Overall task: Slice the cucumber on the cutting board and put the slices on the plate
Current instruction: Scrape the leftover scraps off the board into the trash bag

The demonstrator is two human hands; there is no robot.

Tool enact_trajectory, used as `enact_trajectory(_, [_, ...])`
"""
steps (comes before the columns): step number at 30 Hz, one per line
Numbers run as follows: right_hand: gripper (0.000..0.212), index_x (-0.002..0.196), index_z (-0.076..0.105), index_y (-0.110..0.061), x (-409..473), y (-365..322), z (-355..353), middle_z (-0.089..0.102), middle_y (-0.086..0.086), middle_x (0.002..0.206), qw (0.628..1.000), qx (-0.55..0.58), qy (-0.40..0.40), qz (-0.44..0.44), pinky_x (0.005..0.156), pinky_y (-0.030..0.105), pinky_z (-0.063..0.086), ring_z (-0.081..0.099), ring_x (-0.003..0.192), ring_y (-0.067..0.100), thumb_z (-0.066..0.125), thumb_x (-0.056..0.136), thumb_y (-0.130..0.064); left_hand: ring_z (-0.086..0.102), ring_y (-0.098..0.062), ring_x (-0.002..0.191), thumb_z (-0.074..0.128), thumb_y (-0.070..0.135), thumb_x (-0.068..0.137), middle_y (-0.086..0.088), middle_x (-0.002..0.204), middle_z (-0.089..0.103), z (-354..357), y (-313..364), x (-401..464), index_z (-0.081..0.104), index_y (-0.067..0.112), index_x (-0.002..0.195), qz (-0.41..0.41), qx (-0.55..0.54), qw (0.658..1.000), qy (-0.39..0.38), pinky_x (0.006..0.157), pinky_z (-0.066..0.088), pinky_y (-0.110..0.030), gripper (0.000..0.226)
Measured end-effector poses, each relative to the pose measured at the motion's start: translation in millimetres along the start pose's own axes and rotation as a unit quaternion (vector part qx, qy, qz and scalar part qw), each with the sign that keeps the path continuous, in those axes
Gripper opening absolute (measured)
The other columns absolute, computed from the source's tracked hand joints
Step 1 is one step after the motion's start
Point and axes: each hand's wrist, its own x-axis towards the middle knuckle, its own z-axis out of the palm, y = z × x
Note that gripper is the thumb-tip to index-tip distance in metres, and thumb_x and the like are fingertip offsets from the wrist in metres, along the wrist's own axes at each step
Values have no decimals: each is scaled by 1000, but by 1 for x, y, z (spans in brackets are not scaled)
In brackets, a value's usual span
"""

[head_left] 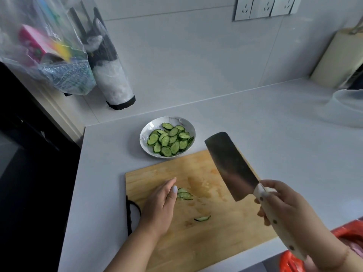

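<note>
- Head view: your left hand [161,205] rests on the rectangular wooden cutting board [212,238], fingers straight and together, fingertips touching a small cluster of green cucumber slices [184,194].
- One more thin cucumber slice [202,218] lies alone on the board, nearer you and apart from that hand.
- Your right hand [282,205] grips the pale handle of the broad dark steel cleaver [231,165], blade lifted and tilted above the board's right side.
- The round white plate [146,134], heaped with sliced cucumber rounds [170,139], sits on the light grey surface [255,118] just beyond the board's far edge.
- Clear plastic bags [49,48] hang at the upper left.
</note>
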Motion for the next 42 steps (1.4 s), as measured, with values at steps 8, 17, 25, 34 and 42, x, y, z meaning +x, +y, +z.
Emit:
enact_trajectory(8, [30, 98, 51, 10, -8, 57, -12, 65, 20, 63, 978, 150, 39, 137, 49, 34, 44, 52, 47, 28, 61, 90, -17, 36, 5, 128, 25, 63, 91, 18, 139, 44, 7, -3, 0, 44, 36, 137, 1, -30, 999, 20, 100, 28, -13, 56])
enact_trajectory(17, [18, 100, 70, -32, 0, 67, -17, 57, 1, 88, 984, -132, 114, 22, 48, 30, 51, 64, 48, 18, 70, 83, -27, 40, 6, 120, 23, 67, 84, 18, 137, 47, 12, -4, 0, 46, 37, 134, -9, -49, 998, 46, 91, 30, -8, 63])
enact_trajectory(25, [42, 121, 65, -31, 4, 83, -14, 51, -7, 82, 954, -277, 70, -87, 65, 21, 43, 50, 90, -1, 73, 80, -30, 41, 7, 119, 16, 77, 78, 19, 137, 47, 13, -5, 0, 45, 38, 135, -3, -39, 998, 54, 88, 29, -5, 75])
enact_trajectory(34, [44, 117, 62, -46, 3, 94, -17, 53, -6, 83, 957, -255, -1, -136, 71, 12, 41, 53, 87, 1, 76, 77, -32, 40, 13, 115, 13, 78, 77, 19, 137, 47, 15, -2, 1, 44, 40, 135, -2, -36, 998, 46, 84, 28, 0, 76])
enact_trajectory(42, [55, 111, 68, -44, -21, 99, 10, 48, -25, 93, 960, -227, -14, -162, 61, 2, 40, 52, 62, -8, 57, 60, -62, 40, 7, 122, 12, 73, 81, 19, 137, 48, 18, 1, -2, 45, 37, 136, 8, -10, 1000, 28, 90, 26, 1, 73])
